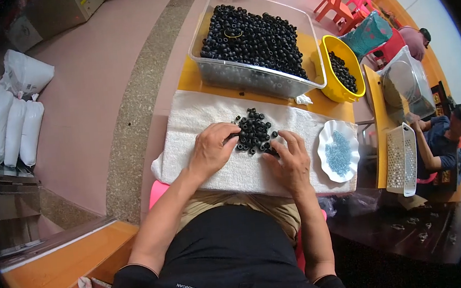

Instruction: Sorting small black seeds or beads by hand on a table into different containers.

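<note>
A pile of small black ring-shaped pieces [253,132] lies on a white towel [194,106] in front of me. My left hand [213,150] is at the pile's left edge, fingers curled, with a dark piece showing between thumb and forefinger. On the opposite side my right hand [291,161] rests on the towel, its thumb and fingers apart around the pile's right edge, touching some pieces. To the right of that hand, a white wavy-rimmed dish [325,164] holds small clear bluish bits.
Beyond the towel stands a large clear bin [257,78] full of black pieces. Beside it a yellow basin [355,93] holds more. At the right are a white perforated basket [402,159] and a seated person [441,144]. White sacks [12,127] stand on the left.
</note>
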Demonstrator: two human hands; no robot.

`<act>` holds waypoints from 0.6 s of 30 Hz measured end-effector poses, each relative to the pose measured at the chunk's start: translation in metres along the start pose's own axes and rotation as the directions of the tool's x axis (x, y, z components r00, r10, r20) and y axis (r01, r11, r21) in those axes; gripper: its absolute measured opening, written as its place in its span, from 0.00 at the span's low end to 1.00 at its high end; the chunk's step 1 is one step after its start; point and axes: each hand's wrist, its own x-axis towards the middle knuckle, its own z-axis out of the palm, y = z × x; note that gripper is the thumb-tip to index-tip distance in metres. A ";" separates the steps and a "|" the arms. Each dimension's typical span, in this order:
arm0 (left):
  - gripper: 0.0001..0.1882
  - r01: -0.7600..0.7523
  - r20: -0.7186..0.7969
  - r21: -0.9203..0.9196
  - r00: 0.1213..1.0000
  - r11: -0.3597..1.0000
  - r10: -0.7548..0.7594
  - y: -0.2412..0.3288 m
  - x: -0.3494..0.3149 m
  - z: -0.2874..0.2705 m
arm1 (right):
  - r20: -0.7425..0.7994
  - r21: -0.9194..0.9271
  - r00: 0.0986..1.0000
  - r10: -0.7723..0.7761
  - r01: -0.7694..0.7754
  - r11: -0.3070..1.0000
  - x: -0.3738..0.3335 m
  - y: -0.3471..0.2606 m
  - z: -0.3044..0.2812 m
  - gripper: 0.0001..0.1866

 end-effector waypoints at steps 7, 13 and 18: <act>0.12 0.076 0.050 -0.064 0.996 0.995 -0.073 -0.001 -0.008 -0.007 | 0.020 -0.014 1.000 0.006 -0.005 1.000 0.003 -0.004 0.000 0.17; 0.11 -0.005 0.047 -0.017 0.999 1.000 0.006 0.000 -0.008 -0.010 | 0.043 0.048 0.997 0.069 -0.071 0.996 0.012 -0.015 -0.014 0.18; 0.11 0.037 0.069 -0.033 0.997 0.999 -0.034 -0.002 -0.008 -0.011 | -0.005 0.124 1.000 0.026 -0.025 0.992 0.024 -0.011 -0.011 0.18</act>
